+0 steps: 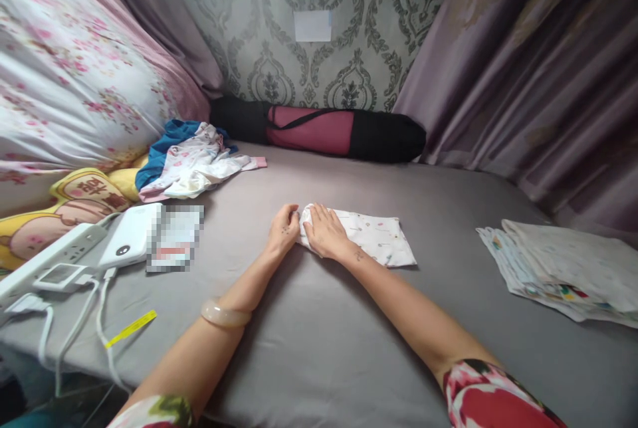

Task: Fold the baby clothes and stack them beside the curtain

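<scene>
White printed cloth [371, 235] lay folded at frame centre on the grey bed [319, 348]. Right hand [326, 232] pressed flat on its left end, no grip; left hand [284, 225] pinched that edge. Risk: soft fabric could slip and unfold if pressure eased.

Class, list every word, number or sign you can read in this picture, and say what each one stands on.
Yellow pillow: large red Chinese characters, too distorted to read.
Yellow tag on a cable: print too small to read.
Card beside the power bank: blurred out.
White patch on the wall: blank.
Nothing else carries text.
</scene>
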Available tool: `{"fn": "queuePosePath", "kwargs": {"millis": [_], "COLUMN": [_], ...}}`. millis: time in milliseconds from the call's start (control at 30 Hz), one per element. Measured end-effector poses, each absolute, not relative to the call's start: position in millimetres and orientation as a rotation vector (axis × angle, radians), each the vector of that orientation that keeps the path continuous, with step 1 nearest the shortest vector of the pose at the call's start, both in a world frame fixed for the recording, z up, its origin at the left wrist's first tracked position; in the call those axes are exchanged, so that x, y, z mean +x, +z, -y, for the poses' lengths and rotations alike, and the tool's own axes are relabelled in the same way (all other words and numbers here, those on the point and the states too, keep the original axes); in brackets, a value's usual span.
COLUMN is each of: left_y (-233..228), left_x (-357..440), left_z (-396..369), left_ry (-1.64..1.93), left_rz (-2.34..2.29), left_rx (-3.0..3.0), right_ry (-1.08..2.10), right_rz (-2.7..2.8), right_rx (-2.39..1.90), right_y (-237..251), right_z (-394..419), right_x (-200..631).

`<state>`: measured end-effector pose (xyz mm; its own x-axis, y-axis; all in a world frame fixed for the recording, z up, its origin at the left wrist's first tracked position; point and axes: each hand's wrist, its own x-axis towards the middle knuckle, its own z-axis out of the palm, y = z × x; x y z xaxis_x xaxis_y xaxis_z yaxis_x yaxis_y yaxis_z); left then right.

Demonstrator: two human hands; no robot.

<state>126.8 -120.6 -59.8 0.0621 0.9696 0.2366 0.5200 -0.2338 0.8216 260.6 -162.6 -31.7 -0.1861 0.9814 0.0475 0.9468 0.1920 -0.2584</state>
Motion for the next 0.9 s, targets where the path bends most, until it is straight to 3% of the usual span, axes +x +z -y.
{"fn": "queuePosePath", "kwargs": {"millis": [467, 900], "left_y": [-52, -48], "left_x": [125, 123], "left_z": [123, 126], "left_ry": [1.17, 1.12], "left_rz": [-1.538, -1.53], "left_rx": [1.74, 1.881], "right_ry": [0.254, 0.483], "right_rz": [2.274, 2.136], "right_rx": [-1.861, -1.73], "right_y": [-31, -24], "right_z": [158, 163], "right_x": [234, 249]}}
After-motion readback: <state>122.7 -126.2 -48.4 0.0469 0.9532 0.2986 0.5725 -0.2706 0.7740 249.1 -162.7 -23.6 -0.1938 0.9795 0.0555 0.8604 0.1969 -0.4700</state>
